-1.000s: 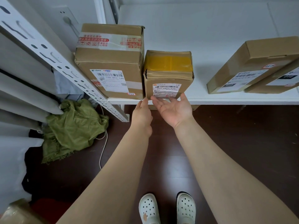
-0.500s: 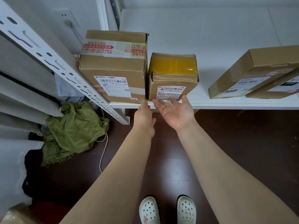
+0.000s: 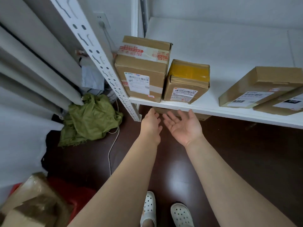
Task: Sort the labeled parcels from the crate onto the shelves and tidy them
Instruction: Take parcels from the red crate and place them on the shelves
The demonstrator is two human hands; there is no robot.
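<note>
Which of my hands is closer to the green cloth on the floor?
Left. The left hand is to the right of the green cloth, with bare floor between them. The right hand is farther right, beyond the left one.

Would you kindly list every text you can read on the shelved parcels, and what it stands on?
"A02 140", roughly: white label on the tall box.
"010": black patch on the flat box.
Too blurred: the tall box's red tape print, the labels on the yellow-taped box and rightmost box.
</note>
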